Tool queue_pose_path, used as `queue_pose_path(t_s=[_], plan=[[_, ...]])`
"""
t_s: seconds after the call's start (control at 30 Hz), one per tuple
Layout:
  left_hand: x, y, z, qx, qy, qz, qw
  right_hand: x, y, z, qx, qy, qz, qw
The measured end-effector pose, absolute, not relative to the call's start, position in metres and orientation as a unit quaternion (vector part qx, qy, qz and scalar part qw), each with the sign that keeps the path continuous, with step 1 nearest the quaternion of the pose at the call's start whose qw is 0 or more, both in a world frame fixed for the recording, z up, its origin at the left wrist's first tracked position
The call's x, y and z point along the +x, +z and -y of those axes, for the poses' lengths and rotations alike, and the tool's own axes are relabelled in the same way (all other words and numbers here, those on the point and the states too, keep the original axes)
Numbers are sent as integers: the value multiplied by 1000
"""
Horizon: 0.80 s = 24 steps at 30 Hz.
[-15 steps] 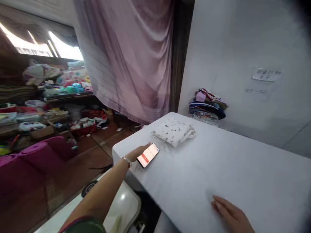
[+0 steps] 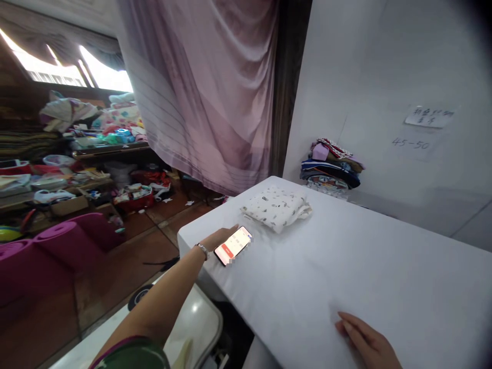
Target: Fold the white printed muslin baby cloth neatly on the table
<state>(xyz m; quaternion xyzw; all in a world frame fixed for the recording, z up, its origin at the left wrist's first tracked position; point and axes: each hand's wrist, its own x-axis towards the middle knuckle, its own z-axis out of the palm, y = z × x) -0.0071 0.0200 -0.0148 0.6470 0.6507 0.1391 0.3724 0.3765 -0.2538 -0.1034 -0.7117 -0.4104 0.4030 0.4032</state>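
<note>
My left hand (image 2: 220, 239) reaches out to the near left corner of the white table and is closed on a smartphone (image 2: 233, 247). The phone is held low over the tabletop, with its lit screen facing up and a red button on it. Most of the fingers are hidden behind the phone. Just beyond lies a folded white cloth (image 2: 275, 207) with a small leaf-like print; neither hand touches it. My right hand (image 2: 367, 339) is at the near edge of the picture, low at the table surface. Its fingers are drawn together with nothing visible in them.
The white table (image 2: 346, 256) stands against a wall bearing paper notes (image 2: 429, 117). Folded clothes (image 2: 330, 164) are stacked beyond its far edge. A pink curtain (image 2: 215, 92) hangs behind. At left are rolled magenta mats (image 2: 57, 246) and cluttered boxes; a white stool-like surface (image 2: 200, 312) sits below my left arm.
The view has shifted slightly and become sharper. Both hands stay nearly where they were, and the phone remains in my left hand.
</note>
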Motion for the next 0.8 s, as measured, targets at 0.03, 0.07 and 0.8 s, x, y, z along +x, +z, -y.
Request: queue_pose_path(t_s=[0.03,0.07,0.8], plan=[[-6,-14,-21,656,124,-657,351,376,-104,253,-712,403,411,403],[-5,-14,-21,662,109,-662,332,376,-104,253,-712,402,413,402],[113,-17,-18,838,184,-513,-41,367,-110,248,-633,400,487,450]])
